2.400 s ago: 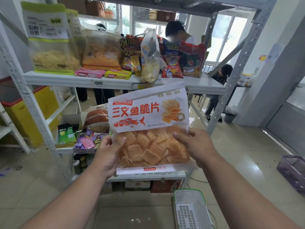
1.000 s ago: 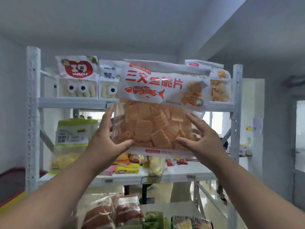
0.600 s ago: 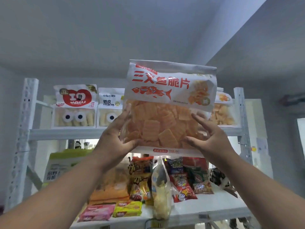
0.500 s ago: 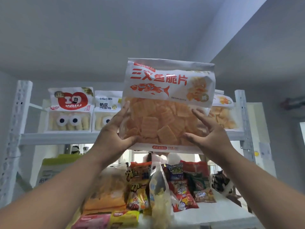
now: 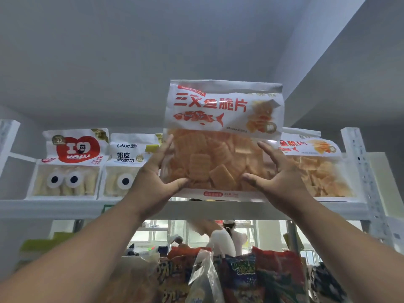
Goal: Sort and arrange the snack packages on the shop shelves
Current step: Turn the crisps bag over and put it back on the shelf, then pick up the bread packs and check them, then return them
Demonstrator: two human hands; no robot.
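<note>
I hold a large salmon crisps bag [image 5: 218, 110], white on top with red lettering and a fish, clear below with orange squares. My left hand [image 5: 153, 182] grips its lower left side, thumb across the front. My right hand [image 5: 277, 182] holds the lower right side with spread fingers and the thumb at the bottom. The bag stands upright with its bottom edge at the front lip of the white top shelf [image 5: 54, 207]. An identical crisps bag [image 5: 317, 169] stands on that shelf just right of it, partly hidden behind the held bag and my right hand.
On the top shelf's left stand a heart-print bread bag [image 5: 72, 162] and a milk bread bag [image 5: 124, 167], both with googly eyes. A white upright post [image 5: 363, 171] bounds the shelf on the right. Below, colourful chip bags [image 5: 251, 276] crowd the middle shelf. A person [image 5: 227, 237] stands behind.
I raised the bag from waist height up to the top shelf. In the last half second it moved forward and its bottom edge reached the shelf lip beside the matching bag.
</note>
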